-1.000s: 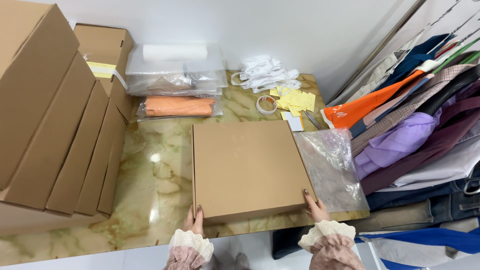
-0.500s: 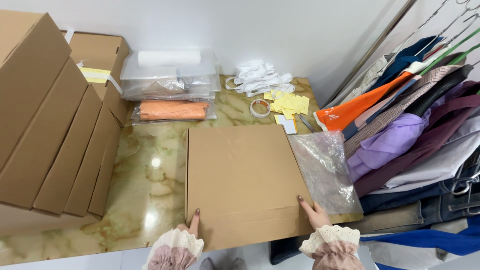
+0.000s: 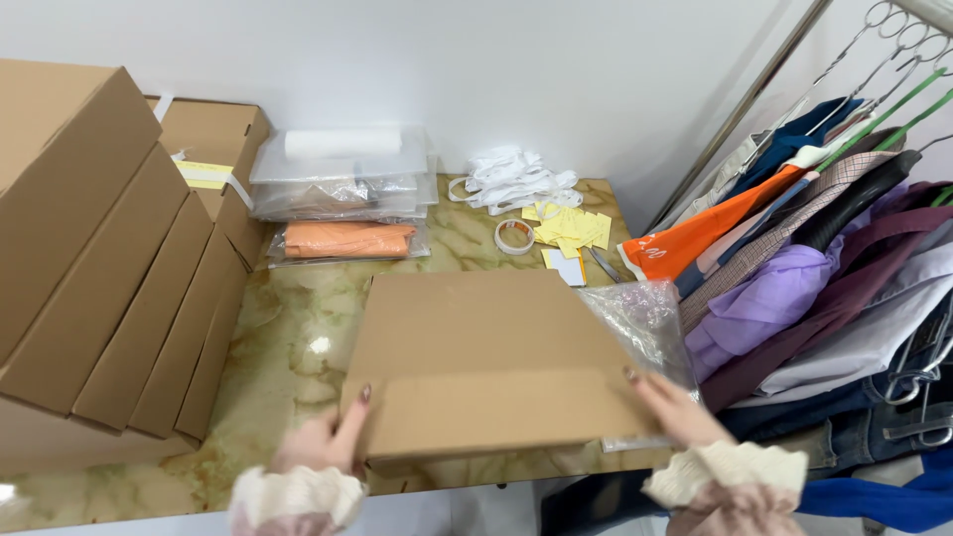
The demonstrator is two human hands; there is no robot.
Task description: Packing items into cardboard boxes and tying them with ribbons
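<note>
Flat cardboard box point(image 3: 486, 362) lies on marble tabletop point(image 3: 288, 328); left hand point(image 3: 323, 442) and right hand point(image 3: 675, 407) grip its near corners.

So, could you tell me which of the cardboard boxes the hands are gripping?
The flat box at the table's near edge, left hand and right hand on its near corners; the other boxes lean stacked at left, untouched.

You have a flat brown cardboard box point(image 3: 486, 362) at the near table edge; leaning brown cartons point(image 3: 89, 268) stacked left; clear plastic garment bags point(image 3: 342, 184) piled at the back; loose yellow labels point(image 3: 571, 228) back right.
</note>
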